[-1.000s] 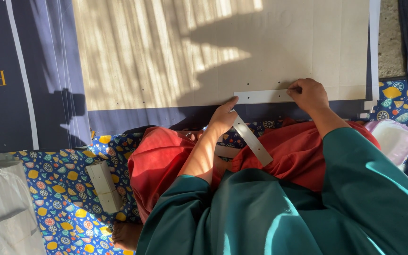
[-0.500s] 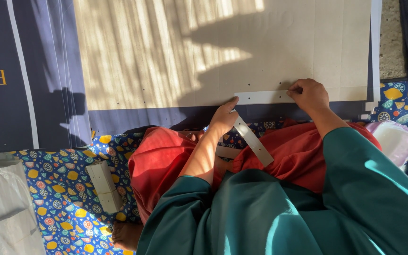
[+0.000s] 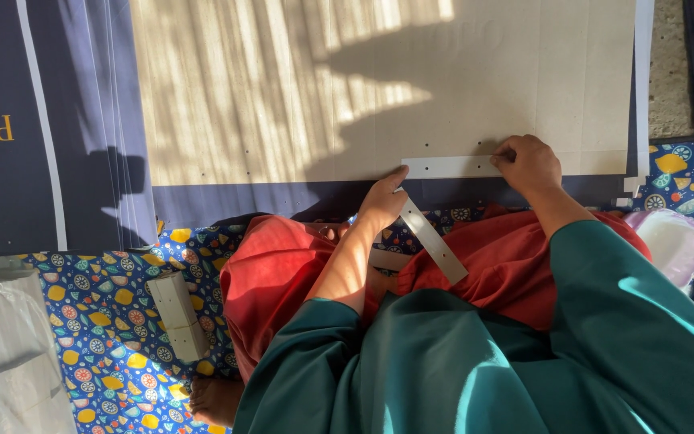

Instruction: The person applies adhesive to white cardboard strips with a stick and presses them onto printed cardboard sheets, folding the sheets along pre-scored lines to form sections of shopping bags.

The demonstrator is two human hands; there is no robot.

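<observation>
Nothing much has shifted since the earlier frames — both hands sit where they were, on the same pale strip at the near edge of the big cardboard sheet point(image 3: 379, 88).

The right hand point(image 3: 528, 163) presses down on the right end of the flat strip point(image 3: 447, 166), fingers curled over it; whether it pinches the strip or only pins it flat, I cannot tell. The left hand point(image 3: 381, 198) rests at the strip's left end, fingertips pressed to the corner where a second strip point(image 3: 433, 240) runs off slantwise toward the person's lap. Together the two pieces look like an L-shaped square, held flush with the sheet's near edge — probably to keep it steady and true against that edge.

Small dark dots run along the sheet near this edge. It lies on dark blue sheets point(image 3: 82, 120), which lie on a patterned cloth point(image 3: 98, 321) printed with fruit slices. Near the cloth's left side sits a small pale block point(image 3: 177, 315), and a clear plastic bag point(image 3: 2, 354) lies in the near left corner.
</observation>
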